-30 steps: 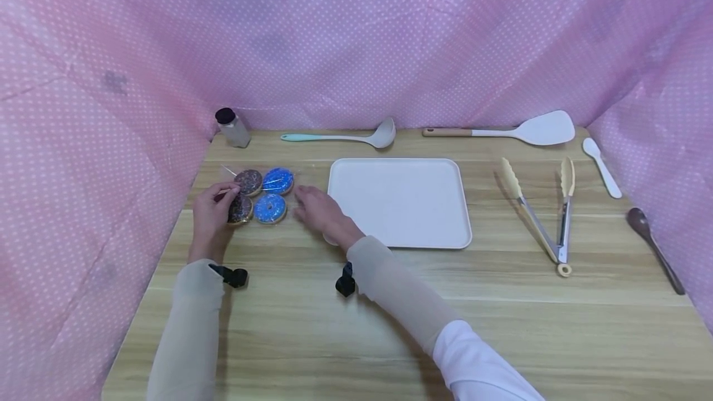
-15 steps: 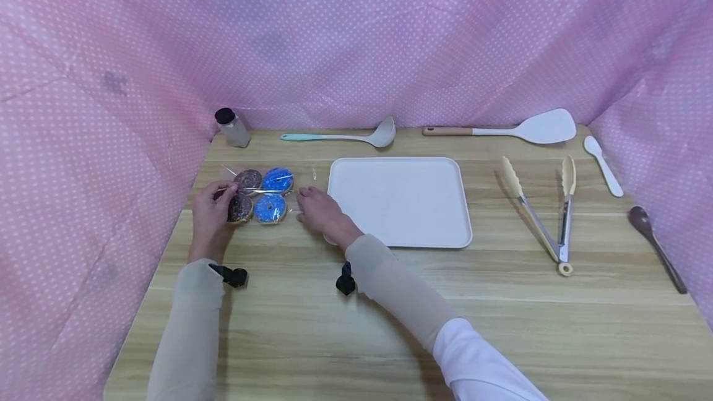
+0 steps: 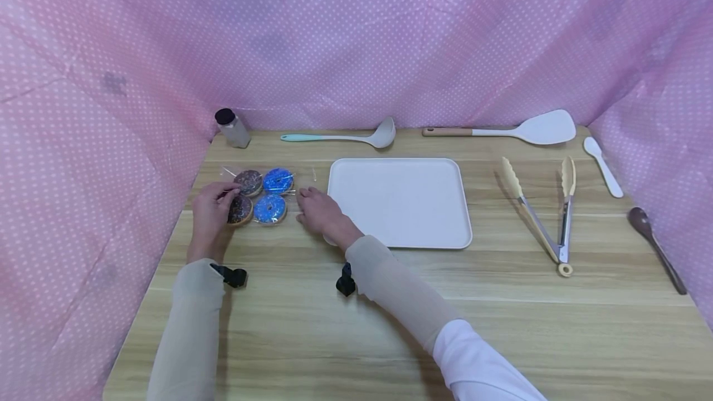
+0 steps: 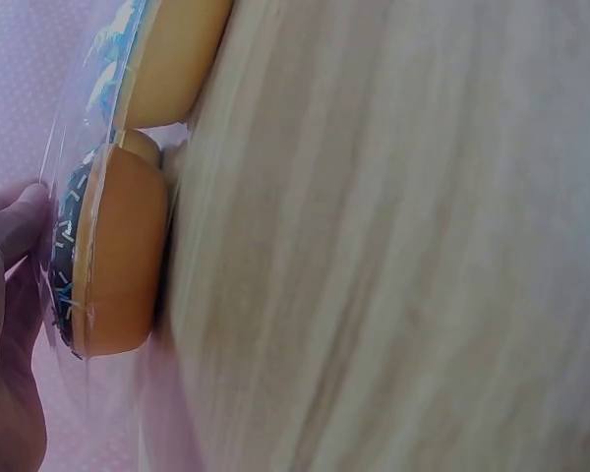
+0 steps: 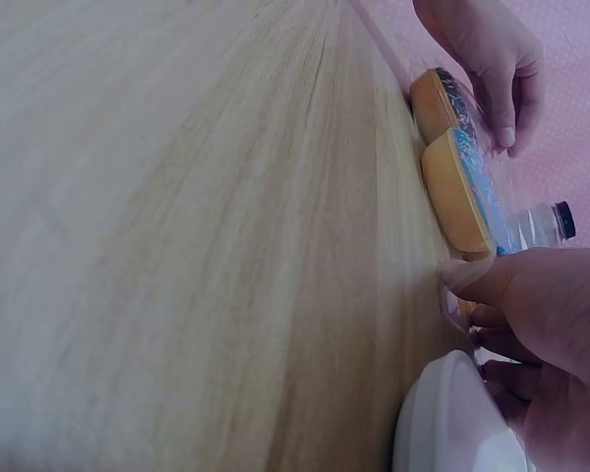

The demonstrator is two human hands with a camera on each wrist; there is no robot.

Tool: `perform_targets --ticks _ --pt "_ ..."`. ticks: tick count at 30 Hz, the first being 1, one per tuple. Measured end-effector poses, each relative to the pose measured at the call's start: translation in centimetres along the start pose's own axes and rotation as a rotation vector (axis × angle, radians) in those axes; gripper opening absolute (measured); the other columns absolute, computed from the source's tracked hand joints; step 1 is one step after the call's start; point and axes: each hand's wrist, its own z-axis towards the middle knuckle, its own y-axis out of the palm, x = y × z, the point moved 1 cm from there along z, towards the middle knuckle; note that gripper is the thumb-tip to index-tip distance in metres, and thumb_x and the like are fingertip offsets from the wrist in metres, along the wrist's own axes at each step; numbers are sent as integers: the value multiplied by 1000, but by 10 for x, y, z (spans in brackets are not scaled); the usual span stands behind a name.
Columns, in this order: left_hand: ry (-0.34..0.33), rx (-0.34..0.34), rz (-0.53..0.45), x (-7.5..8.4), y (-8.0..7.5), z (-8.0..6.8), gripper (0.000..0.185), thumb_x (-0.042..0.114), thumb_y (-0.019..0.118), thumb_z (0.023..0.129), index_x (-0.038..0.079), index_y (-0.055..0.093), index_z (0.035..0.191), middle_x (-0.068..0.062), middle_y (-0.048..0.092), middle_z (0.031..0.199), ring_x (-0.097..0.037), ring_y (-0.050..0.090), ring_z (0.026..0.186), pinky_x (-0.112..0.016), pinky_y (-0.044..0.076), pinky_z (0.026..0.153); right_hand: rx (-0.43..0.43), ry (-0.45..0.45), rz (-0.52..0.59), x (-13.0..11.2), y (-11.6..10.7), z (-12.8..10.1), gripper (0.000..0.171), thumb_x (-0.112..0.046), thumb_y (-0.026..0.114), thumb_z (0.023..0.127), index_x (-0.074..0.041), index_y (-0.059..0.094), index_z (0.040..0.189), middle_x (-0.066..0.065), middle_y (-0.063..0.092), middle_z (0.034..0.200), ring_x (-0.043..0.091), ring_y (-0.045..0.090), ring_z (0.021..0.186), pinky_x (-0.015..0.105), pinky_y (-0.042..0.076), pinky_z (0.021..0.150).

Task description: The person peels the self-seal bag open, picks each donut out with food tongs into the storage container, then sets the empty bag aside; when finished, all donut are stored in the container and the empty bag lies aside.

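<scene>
Pink dotted cloth walls you in on three sides, and a wooden table fills the floor of the view. At the far left corner stands a small jar with a dark cap. Just this side of it lies the clear bag of doughnuts, flat on the wood: two brown ones on the left, two blue ones on the right, in a square.

Your left hand sits at the bag's left edge, its fingers curled and pinching the plastic beside the brown doughnuts. Your right hand rests at the bag's right edge, fingers curled onto the wood near the plastic; whether it pinches the film you cannot tell from the pictures. So the bag lies between your two hands, its width running from one to the other, with the left hand in the firmer contact.

Right of the bag comes the white tray, touching your right wrist's side. Behind it lie a ladle and a spatula; further right, tongs, a white spoon and a dark spoon.

The head view gives the layout. The left wrist view adds the doughnuts' pale undersides and a fingertip against the film.
</scene>
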Motion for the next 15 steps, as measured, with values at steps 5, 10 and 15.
perform_targets --ticks 5,10,15 --pt "62 -37 51 0 -2 2 9 -4 66 86 -6 71 93 -24 69 95 -38 61 91 -32 45 85 5 -1 5 0 0 0 56 -36 53 98 -12 37 147 2 36 153 21 31 142 31 31 114" --pt "58 -58 75 1 -2 1 9 -3 63 88 -7 69 94 -26 68 98 -40 59 93 -50 44 88 7 -8 12 1 0 -1 54 -35 52 98 -12 39 146 3 37 153 21 32 141 32 31 115" --pt "-20 -19 27 -1 -3 0 11 0 62 90 -7 69 94 -23 69 100 -36 62 95 -25 46 89 0 -18 6 0 0 -1 52 -34 52 98 -11 42 144 4 37 152 22 32 141 32 31 115"
